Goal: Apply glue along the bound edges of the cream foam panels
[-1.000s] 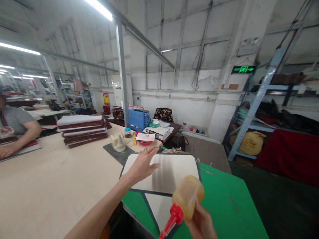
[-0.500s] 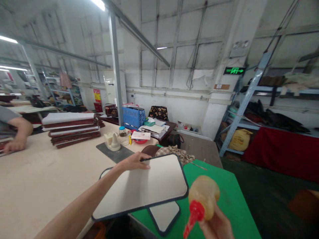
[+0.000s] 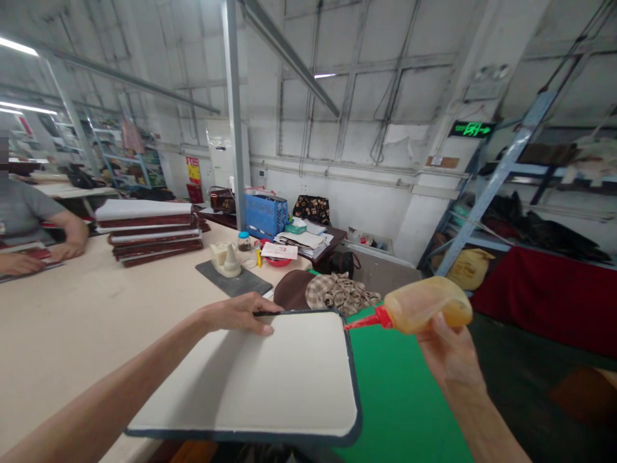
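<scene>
A white panel with a dark blue edge (image 3: 270,379) lies tilted over the front of the tables. My left hand (image 3: 241,314) grips its far edge, thumb on the white face and fingers beneath. On the right, my right hand (image 3: 448,347) is wrapped round a translucent squeeze bottle (image 3: 424,303) of amber liquid. The bottle is held nearly level, and the tip of its red nozzle (image 3: 369,319) is at the panel's far right corner. Green board (image 3: 405,392) shows under and beside the panel.
Beyond the panel are checked cloth (image 3: 337,292), a dark slab (image 3: 234,280) with a cream dispenser (image 3: 225,260), and a jar (image 3: 244,242). Stacked dark red pieces (image 3: 157,235) stand at the left. A person's hands (image 3: 67,247) rest on the far left table.
The bottle has swung from nozzle-down to nearly level, its tip now at the panel's corner. The panel has come nearer and covers the smaller panel. The view has shifted slightly.
</scene>
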### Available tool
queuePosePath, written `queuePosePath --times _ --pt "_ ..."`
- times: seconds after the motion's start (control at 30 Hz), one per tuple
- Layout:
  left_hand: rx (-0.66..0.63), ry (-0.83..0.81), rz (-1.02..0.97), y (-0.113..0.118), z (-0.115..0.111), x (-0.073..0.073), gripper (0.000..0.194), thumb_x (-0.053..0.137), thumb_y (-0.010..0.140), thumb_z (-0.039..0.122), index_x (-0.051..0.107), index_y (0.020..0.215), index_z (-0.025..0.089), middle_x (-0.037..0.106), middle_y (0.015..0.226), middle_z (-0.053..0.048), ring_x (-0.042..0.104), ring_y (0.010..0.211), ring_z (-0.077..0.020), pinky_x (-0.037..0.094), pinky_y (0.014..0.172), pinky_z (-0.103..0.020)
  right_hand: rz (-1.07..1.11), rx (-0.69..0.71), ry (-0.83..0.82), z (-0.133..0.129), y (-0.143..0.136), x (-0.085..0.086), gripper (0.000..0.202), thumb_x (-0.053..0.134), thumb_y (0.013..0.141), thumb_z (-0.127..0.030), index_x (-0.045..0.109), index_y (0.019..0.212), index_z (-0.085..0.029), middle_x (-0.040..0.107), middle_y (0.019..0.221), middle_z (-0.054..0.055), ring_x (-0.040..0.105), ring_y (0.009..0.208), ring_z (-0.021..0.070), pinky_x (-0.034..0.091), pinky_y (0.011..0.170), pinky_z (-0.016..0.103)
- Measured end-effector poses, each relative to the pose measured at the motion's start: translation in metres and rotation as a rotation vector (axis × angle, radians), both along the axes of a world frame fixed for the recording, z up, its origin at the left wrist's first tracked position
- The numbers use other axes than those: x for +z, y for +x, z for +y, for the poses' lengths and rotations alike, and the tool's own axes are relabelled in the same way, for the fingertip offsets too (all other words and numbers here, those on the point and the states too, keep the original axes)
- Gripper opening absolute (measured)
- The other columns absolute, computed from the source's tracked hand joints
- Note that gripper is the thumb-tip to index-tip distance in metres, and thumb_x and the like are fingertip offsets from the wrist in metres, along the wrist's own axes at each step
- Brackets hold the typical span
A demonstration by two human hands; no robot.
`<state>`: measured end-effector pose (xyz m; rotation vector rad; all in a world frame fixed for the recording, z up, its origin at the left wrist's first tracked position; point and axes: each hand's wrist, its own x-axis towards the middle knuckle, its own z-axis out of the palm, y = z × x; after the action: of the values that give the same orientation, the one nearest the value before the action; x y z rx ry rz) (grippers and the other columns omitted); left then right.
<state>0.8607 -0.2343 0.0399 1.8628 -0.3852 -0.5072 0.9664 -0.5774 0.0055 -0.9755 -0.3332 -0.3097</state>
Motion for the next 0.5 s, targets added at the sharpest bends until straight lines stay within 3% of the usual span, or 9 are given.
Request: queuePosePath --times 0.23,0.5 --pt "0.007 0.051 -0.011 -0.0052 -0.0009 0.0073 0.048 0.066 0.077 0.034 0.062 0.121 0.016 0.068 0.112 -0.007 0.061 0.101 -0.0277 0.048 0.085 -0.03 -0.056 0.023 -0.062 -0.0028 0.0047 -0.002 0.038 0.084 0.056 -0.036 0.069 0.088 -0.023 0.07 0.082 0.002 0.065 0.077 0.0187 0.053 0.071 0.03" --pt "0.016 0.01 0.014 -0.0094 -0.0029 0.0097 0.047 0.065 0.078 0.034 0.063 0.121 0.016 0.069 0.108 -0.007 0.064 0.091 -0.0246 0.049 0.08 -0.028 -0.038 0.102 -0.019 -0.0083 -0.0038 0.0013 0.041 0.086 0.052 -0.031 0.07 0.089 -0.024 0.071 0.084 0.001 0.066 0.07 0.0169 0.056 0.064 0.026"
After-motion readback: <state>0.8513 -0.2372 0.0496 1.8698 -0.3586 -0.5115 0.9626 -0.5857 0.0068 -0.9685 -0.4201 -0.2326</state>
